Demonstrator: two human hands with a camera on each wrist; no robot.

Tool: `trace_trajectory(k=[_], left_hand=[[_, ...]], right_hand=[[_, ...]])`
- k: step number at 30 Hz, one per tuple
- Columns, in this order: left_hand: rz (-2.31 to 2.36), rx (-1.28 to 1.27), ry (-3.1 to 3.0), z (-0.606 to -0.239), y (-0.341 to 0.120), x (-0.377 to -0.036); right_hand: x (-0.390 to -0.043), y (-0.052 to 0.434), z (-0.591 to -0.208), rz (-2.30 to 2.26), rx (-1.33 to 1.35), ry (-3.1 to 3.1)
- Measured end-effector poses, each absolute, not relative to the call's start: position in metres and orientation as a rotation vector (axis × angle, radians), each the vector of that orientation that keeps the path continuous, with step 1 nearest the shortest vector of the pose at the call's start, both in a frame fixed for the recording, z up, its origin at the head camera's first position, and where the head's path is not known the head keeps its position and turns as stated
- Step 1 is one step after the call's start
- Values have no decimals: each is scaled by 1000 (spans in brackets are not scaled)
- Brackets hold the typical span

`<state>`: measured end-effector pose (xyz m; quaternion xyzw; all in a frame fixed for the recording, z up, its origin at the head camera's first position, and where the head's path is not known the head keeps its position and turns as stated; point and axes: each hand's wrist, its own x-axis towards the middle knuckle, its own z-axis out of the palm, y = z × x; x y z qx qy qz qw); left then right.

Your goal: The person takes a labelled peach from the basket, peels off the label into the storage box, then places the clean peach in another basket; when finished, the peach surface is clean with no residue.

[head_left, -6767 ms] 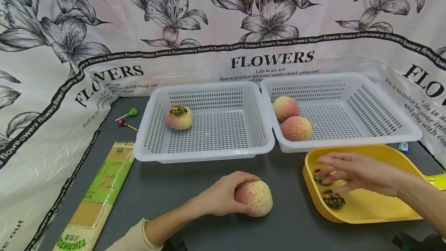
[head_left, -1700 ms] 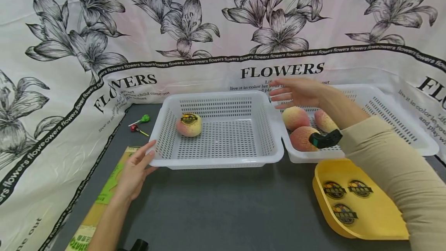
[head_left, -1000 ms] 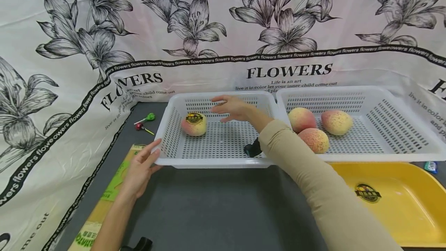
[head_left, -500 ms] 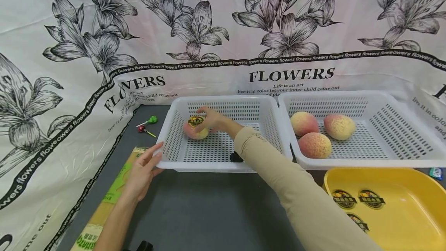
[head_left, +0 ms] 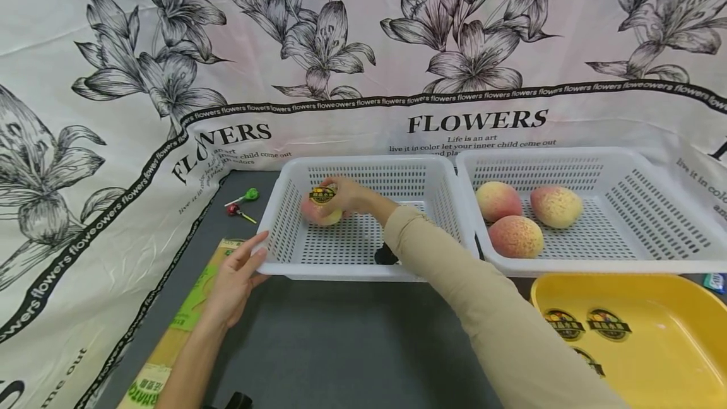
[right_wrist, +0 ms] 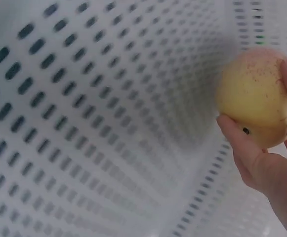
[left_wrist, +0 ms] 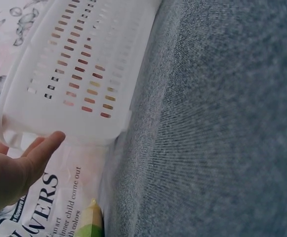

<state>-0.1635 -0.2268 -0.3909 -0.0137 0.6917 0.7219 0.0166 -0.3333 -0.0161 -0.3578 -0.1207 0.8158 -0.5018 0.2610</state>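
In the head view, my right hand [head_left: 354, 197] holds a pink-and-yellow peach [head_left: 321, 215] inside the left white basket [head_left: 363, 270]. A black label sits on top of that peach. The right wrist view shows fingers and thumb around the peach [right_wrist: 252, 96], close to the perforated basket wall [right_wrist: 108, 98]. My left hand [head_left: 231, 283] grips the front left corner of the same basket; in the left wrist view its fingers [left_wrist: 47, 148] lie at the rim corner [left_wrist: 15, 133].
The right white basket [head_left: 619, 265] holds three peaches [head_left: 515, 237]. In front of it, a yellow tray [head_left: 653, 346] contains several black round labels [head_left: 609, 324]. Two lollipops [head_left: 250, 195] and a long green-and-yellow packet [head_left: 190, 314] lie at the left.
A third peach has gone into the right basket. My left hand has moved to the left basket's corner; my right hand has crossed left from the right basket and taken hold of the labelled peach.
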Motion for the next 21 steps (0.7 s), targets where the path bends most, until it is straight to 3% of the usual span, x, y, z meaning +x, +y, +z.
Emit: trace_trajectory(k=[10,21], left_hand=[[2240,-45,2158,-391,-224,-164],[2229,-22,2175,-391,-227,-165]], right_hand=[[-315,20,-293,-1367,-538,2065],[-203,94,-266,-1271,-876,2188]])
